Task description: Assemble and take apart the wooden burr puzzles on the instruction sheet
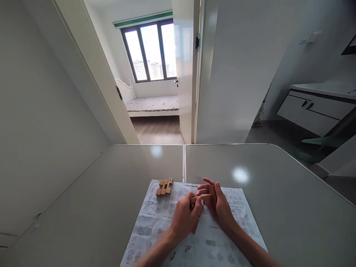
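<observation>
Hands meet above the printed sheet [152, 222], left hand [185, 218] and right hand [221, 206] both closed on wooden puzzle pieces [202, 200] whose shape the grip mostly hides, a block cluster [164, 186] lying apart near the sheet's far-left corner, bare worktop [278, 193] wide all round.

Blocks [164, 186]: bare matt wood. Sheet [222, 237]: matt printed paper. Bench [278, 193]: smooth, glossy grey surface with light reflections.
</observation>
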The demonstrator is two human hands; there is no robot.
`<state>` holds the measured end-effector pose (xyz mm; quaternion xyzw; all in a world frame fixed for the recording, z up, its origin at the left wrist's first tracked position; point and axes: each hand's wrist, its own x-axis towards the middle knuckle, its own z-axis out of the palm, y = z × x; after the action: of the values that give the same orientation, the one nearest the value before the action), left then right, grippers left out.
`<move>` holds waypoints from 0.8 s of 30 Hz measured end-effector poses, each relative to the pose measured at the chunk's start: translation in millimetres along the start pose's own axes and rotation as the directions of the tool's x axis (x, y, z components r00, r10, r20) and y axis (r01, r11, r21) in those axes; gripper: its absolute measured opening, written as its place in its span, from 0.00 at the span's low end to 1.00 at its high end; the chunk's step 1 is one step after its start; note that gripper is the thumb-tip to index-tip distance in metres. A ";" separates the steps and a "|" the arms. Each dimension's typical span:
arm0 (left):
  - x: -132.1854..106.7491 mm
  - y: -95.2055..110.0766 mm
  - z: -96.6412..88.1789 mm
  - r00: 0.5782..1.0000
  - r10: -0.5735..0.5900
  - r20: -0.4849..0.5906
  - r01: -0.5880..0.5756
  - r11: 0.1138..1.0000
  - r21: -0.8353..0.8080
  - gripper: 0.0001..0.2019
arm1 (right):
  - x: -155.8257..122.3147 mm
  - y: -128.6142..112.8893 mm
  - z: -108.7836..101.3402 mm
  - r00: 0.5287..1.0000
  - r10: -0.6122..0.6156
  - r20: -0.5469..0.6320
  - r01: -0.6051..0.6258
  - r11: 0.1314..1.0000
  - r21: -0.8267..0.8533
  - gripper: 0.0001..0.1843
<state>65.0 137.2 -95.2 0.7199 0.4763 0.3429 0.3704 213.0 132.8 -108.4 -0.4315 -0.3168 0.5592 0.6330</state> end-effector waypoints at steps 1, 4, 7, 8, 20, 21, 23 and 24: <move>-0.1 -0.5 0.2 1.000 -0.002 0.003 0.002 1.000 -0.003 0.15 | 0.2 0.1 0.2 1.000 -0.002 0.002 0.002 1.000 -0.004 0.34; -0.5 -0.8 0.3 1.000 -0.010 0.006 0.010 1.000 -0.005 0.15 | -0.1 -0.8 1.4 1.000 0.005 0.004 -0.005 1.000 -0.009 0.34; -0.5 -0.1 -0.3 1.000 -0.009 0.013 0.009 1.000 -0.006 0.15 | -0.8 -2.0 2.2 1.000 0.022 0.005 -0.022 1.000 0.016 0.35; -0.4 0.1 -0.5 1.000 -0.007 0.015 0.007 1.000 -0.006 0.15 | -0.9 -2.0 2.2 1.000 0.028 0.008 -0.028 0.999 0.024 0.36; 0.4 0.4 -3.1 0.999 -0.014 0.049 0.017 0.998 -0.064 0.16 | 2.5 5.0 -2.5 0.998 -0.002 0.056 0.003 1.000 -0.014 0.35; 0.7 0.5 -3.1 0.999 -0.010 0.051 0.014 0.997 -0.073 0.16 | 2.3 5.6 -2.7 0.998 -0.004 0.057 0.005 1.000 -0.016 0.35; 0.9 0.6 -3.0 0.998 -0.005 0.055 0.010 0.996 -0.090 0.16 | 1.9 6.3 -3.0 0.998 -0.001 0.061 0.002 1.000 -0.016 0.34; 0.9 0.8 -3.0 0.998 -0.005 0.058 0.010 0.995 -0.097 0.17 | 1.7 6.6 -3.1 0.998 -0.001 0.064 0.002 1.000 -0.015 0.34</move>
<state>63.1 138.5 -93.0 0.7089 0.4509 0.3433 0.4198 213.2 133.9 -115.8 -0.4179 -0.3416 0.5700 0.6196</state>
